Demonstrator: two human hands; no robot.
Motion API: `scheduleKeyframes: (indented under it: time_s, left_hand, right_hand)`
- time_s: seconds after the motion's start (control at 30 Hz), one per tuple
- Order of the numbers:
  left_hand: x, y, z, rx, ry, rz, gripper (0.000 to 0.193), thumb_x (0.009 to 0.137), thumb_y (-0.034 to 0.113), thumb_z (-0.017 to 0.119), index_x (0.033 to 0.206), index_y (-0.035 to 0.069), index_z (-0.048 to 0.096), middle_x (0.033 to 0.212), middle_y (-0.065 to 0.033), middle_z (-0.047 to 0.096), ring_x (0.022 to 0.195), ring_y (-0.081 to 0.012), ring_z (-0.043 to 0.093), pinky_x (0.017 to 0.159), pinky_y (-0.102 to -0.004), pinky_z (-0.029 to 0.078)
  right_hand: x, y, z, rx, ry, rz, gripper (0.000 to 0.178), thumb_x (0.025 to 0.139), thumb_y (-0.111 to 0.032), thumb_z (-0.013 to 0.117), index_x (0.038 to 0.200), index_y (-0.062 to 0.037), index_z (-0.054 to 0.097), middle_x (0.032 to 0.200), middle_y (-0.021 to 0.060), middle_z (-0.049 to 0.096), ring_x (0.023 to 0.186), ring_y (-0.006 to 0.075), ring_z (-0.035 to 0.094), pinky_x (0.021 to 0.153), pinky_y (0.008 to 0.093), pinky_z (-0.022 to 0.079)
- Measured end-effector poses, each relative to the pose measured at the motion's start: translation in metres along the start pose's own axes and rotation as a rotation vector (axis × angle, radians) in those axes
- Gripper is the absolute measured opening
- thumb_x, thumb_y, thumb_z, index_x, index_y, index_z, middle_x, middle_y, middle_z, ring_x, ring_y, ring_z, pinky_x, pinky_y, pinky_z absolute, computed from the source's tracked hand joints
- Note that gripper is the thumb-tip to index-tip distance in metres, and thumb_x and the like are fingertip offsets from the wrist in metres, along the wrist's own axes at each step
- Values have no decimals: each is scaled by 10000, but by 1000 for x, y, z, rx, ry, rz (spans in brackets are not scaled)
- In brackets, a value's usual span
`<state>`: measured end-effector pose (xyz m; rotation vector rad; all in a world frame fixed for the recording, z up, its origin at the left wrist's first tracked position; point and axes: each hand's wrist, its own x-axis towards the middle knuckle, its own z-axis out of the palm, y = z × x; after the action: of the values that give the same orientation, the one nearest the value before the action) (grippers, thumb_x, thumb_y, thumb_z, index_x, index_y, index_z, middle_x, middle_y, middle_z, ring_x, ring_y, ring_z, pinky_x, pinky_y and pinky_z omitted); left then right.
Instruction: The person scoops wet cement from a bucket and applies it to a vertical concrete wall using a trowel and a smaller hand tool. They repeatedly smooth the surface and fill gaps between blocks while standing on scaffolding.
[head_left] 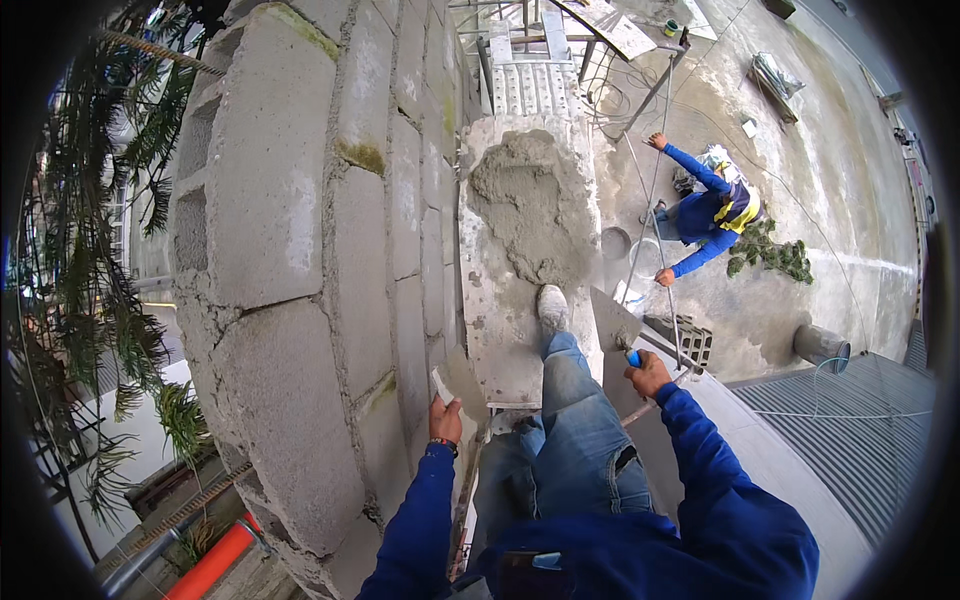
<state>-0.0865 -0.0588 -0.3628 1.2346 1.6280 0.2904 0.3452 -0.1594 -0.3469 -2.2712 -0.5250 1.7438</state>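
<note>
My left hand point(446, 421) is closed around the white handle of a flat grey plastering float point(464, 383), close beside the block wall point(375, 225). In my right hand point(650, 374) is a small trowel point(631, 355), gripped by its blue handle, its blade pointing away from me. A wet heap of grey mortar point(530, 205) is spread over the pale scaffold board point(500, 365) ahead of my legs. My white-toed boot stands on that board at the mortar's near edge. Neither tool touches the mortar.
Down on the right, a co-worker point(735, 205) in blue sleeves and a striped vest bends beside scaffold poles, near a round bucket point(616, 243) and hollow blocks point(688, 341). Corrugated roofing point(840, 410) lies lower right. Branches point(120, 250) hang beyond the wall.
</note>
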Motion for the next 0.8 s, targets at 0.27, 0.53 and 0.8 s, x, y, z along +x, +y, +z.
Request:
scheduleKeyframes:
  time_s: [0.27, 0.53, 0.8]
  left_hand:
    - [298, -20, 94, 165, 102, -17, 481, 863, 148, 611, 1292, -53, 523, 1241, -245, 614, 1171, -393, 565, 1000, -407, 433]
    - [591, -95, 205, -59, 153, -74, 400, 838, 93, 613, 1227, -1, 589, 1190, -190, 660, 1095, -350, 617, 957, -383, 455]
    - [886, -180, 281, -38, 77, 161, 369, 820, 108, 633, 1183, 47, 632, 1132, -140, 698, 1050, -314, 647, 906, -370, 484]
  right_hand:
    - [269, 51, -7, -172, 133, 39, 486, 770, -297, 740, 1126, -8, 577, 966, 233, 654, 903, 384, 640, 769, 449, 505]
    - [556, 11, -1, -525, 306, 109, 465, 788, -361, 684, 1178, -120, 605, 1122, 196, 685, 1078, 388, 639, 906, 485, 500]
    - [826, -29, -50, -567, 523, -90, 472, 797, -361, 659, 1166, -67, 632, 1085, 225, 688, 1024, 401, 657, 906, 489, 491]
